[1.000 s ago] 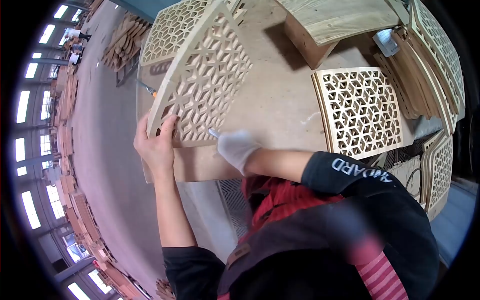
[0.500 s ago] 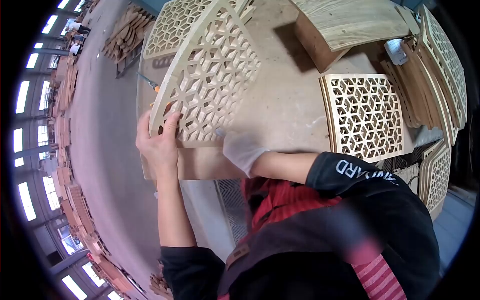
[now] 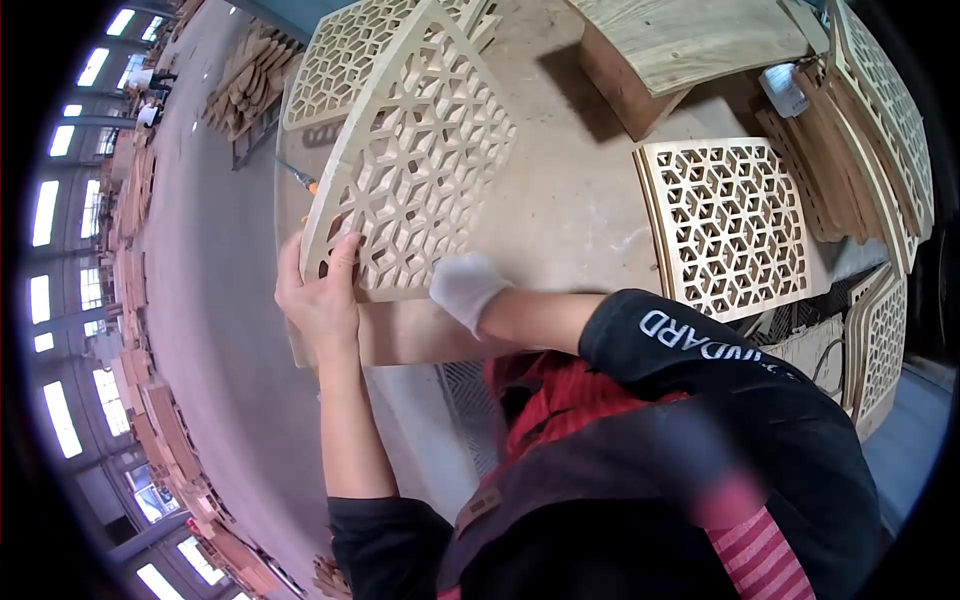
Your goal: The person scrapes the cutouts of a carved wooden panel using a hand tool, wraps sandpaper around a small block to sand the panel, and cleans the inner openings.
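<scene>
Fingers (image 3: pixel 290 264) of bare left hand (image 3: pixel 320 300) closed on lower corner of tilted lattice panel (image 3: pixel 400 195) at bench (image 3: pixel 570 215); gloved right hand (image 3: pixel 465 290) beside lower edge, curled, contents hidden.

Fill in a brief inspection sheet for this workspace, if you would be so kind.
Surface: tan table, with a pale smudge.
Job's things: lattice panel, held at a tilt.
Clutter: orange-marked tool left of the panel; stacked lattice boards to the right.
Hands: left hand bare, gripping the panel's near corner; right hand gloved, by its near edge, contents hidden.
Cables: thin dark curve at lower right, possibly one.
Surroundings: floor and wood pile at left.
</scene>
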{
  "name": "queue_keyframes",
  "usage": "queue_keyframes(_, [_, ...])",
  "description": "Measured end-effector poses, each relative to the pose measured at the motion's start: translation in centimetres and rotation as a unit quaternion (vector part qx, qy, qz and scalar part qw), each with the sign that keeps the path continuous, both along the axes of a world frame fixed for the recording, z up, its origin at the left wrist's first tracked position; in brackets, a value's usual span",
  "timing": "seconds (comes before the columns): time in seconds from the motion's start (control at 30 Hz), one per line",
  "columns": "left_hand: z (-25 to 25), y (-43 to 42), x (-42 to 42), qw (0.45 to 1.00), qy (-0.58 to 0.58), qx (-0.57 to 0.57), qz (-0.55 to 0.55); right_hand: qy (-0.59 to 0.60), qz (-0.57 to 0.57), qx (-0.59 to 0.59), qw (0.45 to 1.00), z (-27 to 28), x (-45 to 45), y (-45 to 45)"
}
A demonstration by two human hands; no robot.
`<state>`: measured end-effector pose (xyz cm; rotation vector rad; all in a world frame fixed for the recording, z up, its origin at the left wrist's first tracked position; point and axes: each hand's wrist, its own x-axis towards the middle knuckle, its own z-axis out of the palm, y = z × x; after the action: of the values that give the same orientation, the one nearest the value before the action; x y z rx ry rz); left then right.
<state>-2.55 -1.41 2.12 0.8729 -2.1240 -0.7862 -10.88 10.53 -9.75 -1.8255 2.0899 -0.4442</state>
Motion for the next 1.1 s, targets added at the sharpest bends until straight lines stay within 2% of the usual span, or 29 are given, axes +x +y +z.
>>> queue_keyframes(0.07, [-0.1,-0.1,0.3,1.000,-0.003,0.000,-0.003,-0.027,-0.067,-0.049,0.996,-0.7,1.0,0.7])
queue_keyframes(0.17, [0.0,0.1,-0.1,1.000,0.011,0.016,-0.001,-0.021,-0.072,0.084,0.994,0.1,1.6,4.5])
queue_keyframes(0.23, [0.2,0.1,-0.3,0.999,0.022,0.037,0.007,-0.035,0.043,0.167,0.984,2.9,-0.8,7.7])
queue_keyframes(0.33, [0.3,-0.1,-0.6,0.998,0.021,0.057,0.011,-0.037,0.025,0.257,0.965,0.0,0.5,9.2])
queue_keyframes(0.37, [0.0,-0.3,-0.5,0.998,0.021,0.053,0.012,-0.057,-0.026,0.178,0.982,-2.0,1.1,9.7])
queue_keyframes(0.47, [0.2,-0.2,-0.2,0.997,0.012,0.074,0.024,-0.025,0.012,0.162,0.986,1.4,0.0,8.3])
queue_keyframes(0.5, [0.3,-0.1,-0.3,0.996,0.011,0.087,0.029,-0.033,-0.058,0.120,0.990,0.9,0.5,7.3])
queue_keyframes(0.57, [0.1,-0.4,-0.3,0.997,0.007,0.074,0.029,-0.031,-0.030,0.146,0.988,0.3,0.4,6.9])
queue_keyframes(0.7, [0.0,-0.8,-0.2,0.998,0.000,0.062,0.022,-0.035,-0.006,0.178,0.983,2.5,-0.4,6.9])
queue_keyframes(0.8, [-0.3,-1.0,0.0,0.999,0.016,0.048,0.010,-0.044,-0.004,0.161,0.986,3.3,-0.8,6.9])
queue_keyframes(0.9, [0.0,-0.6,-0.1,0.998,0.013,0.056,0.009,-0.070,-0.037,0.089,0.993,2.0,0.0,5.5])
queue_keyframes(1.0, [0.2,0.1,-0.4,0.997,0.025,0.075,0.021,0.001,-0.006,0.090,0.996,0.9,1.3,2.9])
queue_keyframes(1.1, [0.1,-0.1,-0.4,0.999,0.023,0.045,0.014,0.003,-0.027,0.066,0.997,0.0,2.2,2.7])
